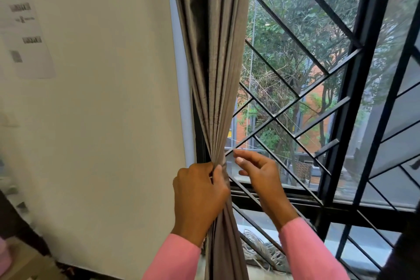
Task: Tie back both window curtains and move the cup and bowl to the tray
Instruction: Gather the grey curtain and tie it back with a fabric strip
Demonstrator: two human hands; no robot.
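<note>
A grey curtain point(211, 57) hangs at the left side of the window, gathered into a tight bunch at waist height. My left hand point(197, 198) grips that bunch, thumb and fingers curled round the folds. Just to the right of the bunch my right hand point(256, 173) hovers in front of the window glass. Its fingers are loosely bent and hold nothing, a small gap apart from the cloth. Below my left hand the curtain falls straight down. No tie-back, cup, bowl or tray is in view.
A black window frame with diagonal bars point(341, 102) fills the right side. A white wall point(102, 120) with a paper notice point(25, 38) is on the left. A coil of pale cable point(259, 248) lies on the sill behind the curtain.
</note>
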